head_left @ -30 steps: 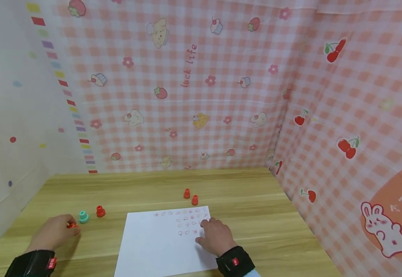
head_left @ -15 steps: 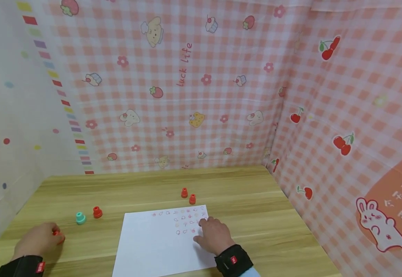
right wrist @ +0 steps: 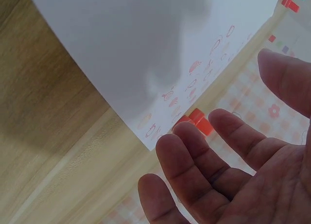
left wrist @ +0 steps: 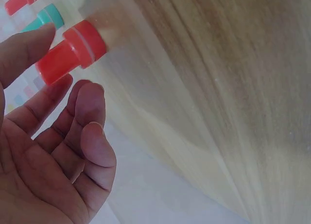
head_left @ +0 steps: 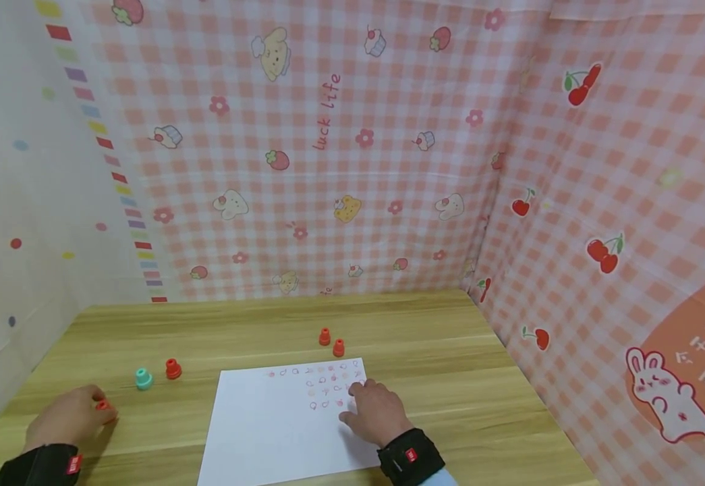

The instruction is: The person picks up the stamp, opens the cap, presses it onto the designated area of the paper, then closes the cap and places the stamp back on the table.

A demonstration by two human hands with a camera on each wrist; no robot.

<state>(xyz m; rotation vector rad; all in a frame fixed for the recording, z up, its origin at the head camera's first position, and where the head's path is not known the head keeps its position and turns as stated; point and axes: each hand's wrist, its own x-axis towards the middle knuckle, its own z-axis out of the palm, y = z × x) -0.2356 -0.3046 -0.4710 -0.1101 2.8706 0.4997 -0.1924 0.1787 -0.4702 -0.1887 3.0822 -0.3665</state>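
My left hand (head_left: pixel 67 417) is low at the left of the table, pinching a small red toy stamp (left wrist: pixel 73 51) at its narrow handle between thumb and index finger. The stamp's wide base faces the tabletop. A teal stamp (head_left: pixel 144 379) and another red stamp (head_left: pixel 173 368) stand just beyond that hand. My right hand (head_left: pixel 378 413) lies over the right edge of a white sheet of paper (head_left: pixel 261 432), fingers loosely spread and holding nothing. Rows of small reddish prints (head_left: pixel 325 388) cover the sheet's upper right; the hand hides some of them.
Two more red stamps (head_left: pixel 332 342) stand behind the paper's far edge. The wooden table (head_left: pixel 449 378) meets a pink checked cloth wall (head_left: pixel 364 169) at the back and right. A pale cloth (head_left: pixel 24 202) hangs on the left.
My left hand has moved left and slightly nearer with the red stamp, away from the teal one, then stayed almost still. The right hand keeps its place on the paper.
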